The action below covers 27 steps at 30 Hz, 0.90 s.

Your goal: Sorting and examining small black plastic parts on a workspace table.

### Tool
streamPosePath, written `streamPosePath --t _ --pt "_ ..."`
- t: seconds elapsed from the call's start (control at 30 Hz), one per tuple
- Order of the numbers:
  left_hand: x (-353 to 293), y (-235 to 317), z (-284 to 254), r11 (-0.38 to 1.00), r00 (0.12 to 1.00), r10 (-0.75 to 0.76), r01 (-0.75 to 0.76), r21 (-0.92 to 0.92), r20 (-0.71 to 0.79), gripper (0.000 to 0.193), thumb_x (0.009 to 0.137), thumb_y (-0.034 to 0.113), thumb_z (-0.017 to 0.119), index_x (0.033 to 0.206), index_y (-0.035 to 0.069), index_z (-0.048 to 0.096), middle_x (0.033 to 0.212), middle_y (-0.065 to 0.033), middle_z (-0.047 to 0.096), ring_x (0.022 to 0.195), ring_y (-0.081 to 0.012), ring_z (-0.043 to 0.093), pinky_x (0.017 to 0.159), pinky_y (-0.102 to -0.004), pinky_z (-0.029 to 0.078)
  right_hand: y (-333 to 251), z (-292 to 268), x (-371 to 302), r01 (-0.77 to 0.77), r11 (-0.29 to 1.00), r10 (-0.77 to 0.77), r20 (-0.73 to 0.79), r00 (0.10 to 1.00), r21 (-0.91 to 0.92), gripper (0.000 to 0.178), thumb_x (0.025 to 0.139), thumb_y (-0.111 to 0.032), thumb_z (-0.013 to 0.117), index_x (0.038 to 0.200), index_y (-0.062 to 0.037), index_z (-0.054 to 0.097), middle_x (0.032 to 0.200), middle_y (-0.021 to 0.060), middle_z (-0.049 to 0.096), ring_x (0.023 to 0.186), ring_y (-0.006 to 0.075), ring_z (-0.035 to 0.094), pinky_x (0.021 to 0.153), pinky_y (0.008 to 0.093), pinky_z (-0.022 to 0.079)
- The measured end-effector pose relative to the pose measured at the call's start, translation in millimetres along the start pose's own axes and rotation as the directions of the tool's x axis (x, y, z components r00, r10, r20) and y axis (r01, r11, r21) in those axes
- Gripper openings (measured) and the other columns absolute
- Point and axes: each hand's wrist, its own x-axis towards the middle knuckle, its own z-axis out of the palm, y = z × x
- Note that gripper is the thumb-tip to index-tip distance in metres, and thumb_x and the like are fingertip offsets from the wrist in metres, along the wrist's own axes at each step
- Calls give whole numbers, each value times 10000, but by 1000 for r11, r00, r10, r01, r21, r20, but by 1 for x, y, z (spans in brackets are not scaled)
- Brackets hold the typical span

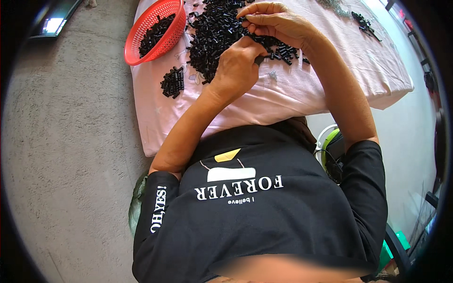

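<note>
A large heap of small black plastic pieces lies on a table covered with a pink cloth. My left hand is closed around a small dark piece at the heap's near edge. My right hand hovers just beyond it, with its fingertips pinching a small black piece over the heap. The two hands almost touch. A small neat cluster of black pieces sits apart on the cloth to the left of my left hand.
A red mesh basket holding more black pieces hangs over the table's left edge. A few dark parts lie at the far right of the cloth. Grey concrete floor lies to the left. A green and white object stands under the table's near right.
</note>
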Motion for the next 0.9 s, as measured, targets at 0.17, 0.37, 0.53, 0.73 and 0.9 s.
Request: streamPosePath --t 0.17,0.37,0.53,0.73,0.9 --pt "10 9 9 989 995 -78 69 132 67 257 690 -35 571 916 53 655 937 -142 615 898 -346 612 799 -409 503 3 -1 1 -7 994 1 -55 998 -110 171 920 -78 611 1072 -6 641 877 76 676 783 124 647 699 218 538" --pt "5 3 13 981 988 -101 79 179 114 247 685 -24 585 916 53 629 942 -130 586 912 -340 593 799 -422 496 -2 3 0 -1 999 -1 -57 998 -46 165 912 -72 619 1062 -8 645 872 72 675 777 126 644 703 222 540" --pt "0 2 3 991 999 -34 29 129 36 260 693 -66 546 930 22 604 925 -150 585 880 -345 601 781 -419 498 4 -1 3 6 999 -8 -40 999 -54 162 921 -85 608 1059 -5 642 872 75 673 755 122 641 696 222 540" --pt "-10 -2 -19 918 953 -301 281 -281 -29 268 724 -92 525 976 -15 574 850 -166 611 796 -321 630 741 -387 510 6 -4 0 -21 966 18 -16 1000 -256 210 936 -155 620 1112 -46 653 912 1 656 792 37 619 733 165 528" --pt "-18 -7 -37 780 894 -448 403 -479 23 338 824 -156 453 1086 -39 633 996 -59 658 926 -92 619 873 -225 483 7 0 1 -59 963 65 17 998 -262 220 938 -158 618 1118 -33 645 922 19 666 782 44 628 721 164 532"
